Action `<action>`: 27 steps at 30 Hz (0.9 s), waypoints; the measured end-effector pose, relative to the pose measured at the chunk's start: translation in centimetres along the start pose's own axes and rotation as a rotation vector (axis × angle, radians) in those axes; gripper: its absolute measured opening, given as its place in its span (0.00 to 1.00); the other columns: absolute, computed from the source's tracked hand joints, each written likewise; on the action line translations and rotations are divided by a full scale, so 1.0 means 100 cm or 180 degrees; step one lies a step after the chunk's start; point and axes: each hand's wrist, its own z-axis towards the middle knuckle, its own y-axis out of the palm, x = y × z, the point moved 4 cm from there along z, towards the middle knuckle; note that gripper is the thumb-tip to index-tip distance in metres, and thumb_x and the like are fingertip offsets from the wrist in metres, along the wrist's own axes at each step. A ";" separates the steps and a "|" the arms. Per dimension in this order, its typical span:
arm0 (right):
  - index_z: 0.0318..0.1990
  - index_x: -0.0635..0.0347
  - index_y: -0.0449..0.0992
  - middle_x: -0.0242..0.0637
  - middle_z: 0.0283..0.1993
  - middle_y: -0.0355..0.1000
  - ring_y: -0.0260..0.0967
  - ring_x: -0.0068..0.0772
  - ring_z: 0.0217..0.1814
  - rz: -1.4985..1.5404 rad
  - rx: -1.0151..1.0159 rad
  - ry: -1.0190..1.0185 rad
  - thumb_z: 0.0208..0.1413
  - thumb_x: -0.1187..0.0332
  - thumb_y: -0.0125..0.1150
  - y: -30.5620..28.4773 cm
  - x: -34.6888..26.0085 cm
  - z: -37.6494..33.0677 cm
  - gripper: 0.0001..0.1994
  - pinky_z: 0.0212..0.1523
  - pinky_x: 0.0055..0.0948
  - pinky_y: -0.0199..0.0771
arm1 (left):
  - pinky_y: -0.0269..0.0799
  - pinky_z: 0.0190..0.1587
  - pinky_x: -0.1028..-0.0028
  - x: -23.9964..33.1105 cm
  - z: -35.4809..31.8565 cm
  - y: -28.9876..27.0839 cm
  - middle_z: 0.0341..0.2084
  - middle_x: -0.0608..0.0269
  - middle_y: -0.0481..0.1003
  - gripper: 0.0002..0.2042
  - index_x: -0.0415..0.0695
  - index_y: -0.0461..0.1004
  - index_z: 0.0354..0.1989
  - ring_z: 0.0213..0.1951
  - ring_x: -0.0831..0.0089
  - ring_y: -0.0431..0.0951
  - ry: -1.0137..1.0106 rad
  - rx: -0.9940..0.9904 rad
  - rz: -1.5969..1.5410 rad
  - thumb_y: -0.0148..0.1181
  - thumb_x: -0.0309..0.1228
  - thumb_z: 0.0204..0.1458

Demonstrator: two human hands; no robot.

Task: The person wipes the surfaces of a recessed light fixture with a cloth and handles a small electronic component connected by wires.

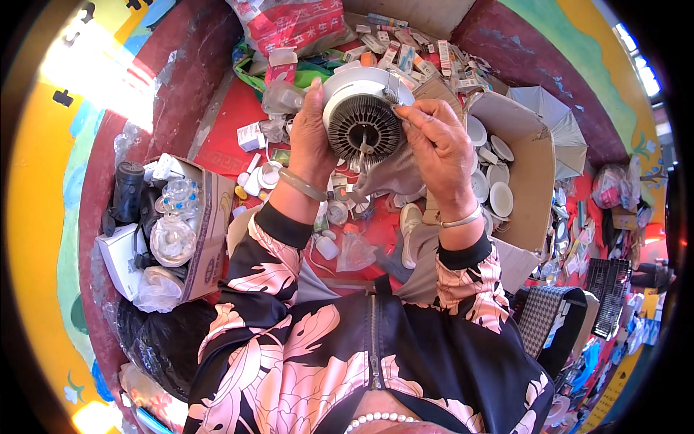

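Observation:
I hold a round lamp fixture (359, 116) up in front of me, its white rim outward and its dark finned heat sink facing me. My left hand (311, 141) grips its left edge, with a pale bangle on that wrist. My right hand (437, 148) holds its right edge, fingertips pinching at the rim near a metal clip; a silver bracelet sits on that wrist. Both sleeves are black with pink leaves.
A cardboard box (210, 239) of clear plastic parts and dark pieces stands at my left. Another cardboard box (531, 166) with several white round fixtures is at my right. Small cartons (412, 50) and plastic bags litter the red floor (228, 123). A folded umbrella (560, 126) lies right.

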 end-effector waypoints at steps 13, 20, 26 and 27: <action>0.37 0.64 0.77 0.40 0.34 0.70 0.68 0.42 0.36 -0.0830 0.0001 -0.0564 0.40 0.83 0.57 0.004 0.006 -0.001 0.13 0.36 0.33 0.70 | 0.75 0.43 0.68 -0.003 -0.002 -0.003 0.40 0.53 0.74 0.23 0.34 0.66 0.48 0.39 0.65 0.77 0.0005 0.0388 0.0165 0.47 0.45 0.59; 0.37 0.65 0.77 0.43 0.35 0.70 0.69 0.43 0.39 -0.1051 -0.0239 -0.0364 0.43 0.83 0.56 0.003 0.004 -0.002 0.12 0.38 0.33 0.69 | 0.75 0.43 0.68 -0.012 0.003 -0.015 0.39 0.53 0.75 0.24 0.34 0.67 0.48 0.39 0.65 0.77 0.0173 0.0357 0.0280 0.50 0.47 0.57; 0.32 0.61 0.79 0.38 0.32 0.71 0.69 0.39 0.37 -0.1482 -0.0403 0.0190 0.43 0.80 0.56 -0.022 0.049 -0.004 0.09 0.37 0.30 0.70 | 0.76 0.44 0.67 0.008 0.006 -0.013 0.39 0.53 0.75 0.26 0.34 0.67 0.48 0.40 0.64 0.77 0.0260 0.0156 0.0048 0.51 0.49 0.55; 0.33 0.61 0.79 0.37 0.32 0.72 0.70 0.36 0.36 -0.1065 -0.0318 0.0450 0.44 0.79 0.56 -0.029 0.055 -0.005 0.09 0.37 0.28 0.70 | 0.76 0.44 0.67 0.009 0.007 -0.011 0.39 0.52 0.75 0.26 0.34 0.67 0.48 0.40 0.64 0.77 0.0197 0.0106 -0.0008 0.51 0.49 0.55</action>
